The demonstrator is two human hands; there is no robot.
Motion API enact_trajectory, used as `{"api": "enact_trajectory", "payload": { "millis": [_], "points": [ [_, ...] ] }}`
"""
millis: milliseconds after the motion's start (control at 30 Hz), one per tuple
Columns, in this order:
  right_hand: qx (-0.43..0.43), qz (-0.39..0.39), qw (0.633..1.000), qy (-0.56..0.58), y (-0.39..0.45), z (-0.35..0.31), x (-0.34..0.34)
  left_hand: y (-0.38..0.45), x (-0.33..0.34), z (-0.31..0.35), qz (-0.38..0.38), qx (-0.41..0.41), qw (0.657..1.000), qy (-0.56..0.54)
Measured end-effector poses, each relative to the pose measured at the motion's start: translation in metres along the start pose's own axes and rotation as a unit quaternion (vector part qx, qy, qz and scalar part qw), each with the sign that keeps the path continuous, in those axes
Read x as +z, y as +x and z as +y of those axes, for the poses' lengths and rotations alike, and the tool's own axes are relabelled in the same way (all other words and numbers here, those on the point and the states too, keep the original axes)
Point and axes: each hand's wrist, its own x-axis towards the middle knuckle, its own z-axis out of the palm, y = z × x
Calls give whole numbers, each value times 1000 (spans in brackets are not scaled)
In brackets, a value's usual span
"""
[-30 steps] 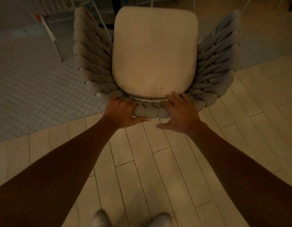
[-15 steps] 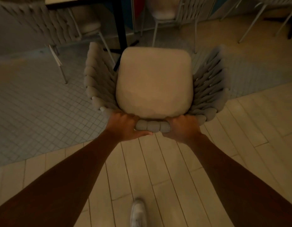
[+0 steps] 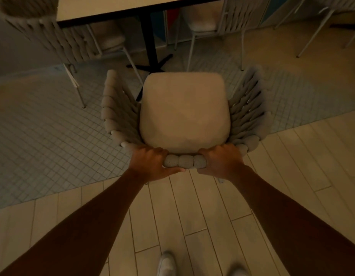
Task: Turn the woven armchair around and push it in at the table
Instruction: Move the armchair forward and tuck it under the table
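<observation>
The woven armchair [image 3: 184, 114] stands in front of me, its beige seat cushion facing up and its open front toward the table [image 3: 105, 6]. Thick grey woven cord forms the arms and the back rim. My left hand [image 3: 150, 163] grips the back rim on the left. My right hand [image 3: 220, 161] grips the same rim on the right, with a short stretch of rim showing between them. The table's pale top with a dark edge lies at the top of the view, on a black pedestal leg [image 3: 149, 36] just beyond the seat.
A second woven chair [image 3: 53, 34] stands at the table's left, another chair [image 3: 204, 22] on its far side, and white chair legs [image 3: 312, 30] at the far right. The floor is small grey tiles under the table and pale planks under my white shoes [image 3: 166, 263].
The chair has moved forward, away from me and toward the table, and the table top has come into view. My right hand went from resting with fingers spread to gripping the back rim.
</observation>
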Motion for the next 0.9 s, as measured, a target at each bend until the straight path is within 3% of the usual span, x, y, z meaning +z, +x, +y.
{"api": "enact_trajectory", "payload": {
  "millis": [367, 467, 533, 600, 733, 900],
  "points": [
    [-94, 8, 995, 27, 1, 71, 2, 16, 18, 66, 28, -86, 995, 40],
    [-147, 45, 987, 51, -1, 87, -4, 21, 19, 73, 25, -84, 995, 40],
    [-174, 81, 980, 49, -2, 94, -7, 30, 18, 73, -17, -96, 995, 36],
    [-156, 95, 982, 40, -3, 91, -6, 36, 18, 70, -51, -121, 990, 57],
    [-96, 120, 988, 5, 1, 86, 2, 43, 26, 68, -46, -128, 988, 75],
    [-98, 122, 988, 10, 28, 92, 0, 60, 34, 55, -45, -139, 987, 65]
  ]
}}
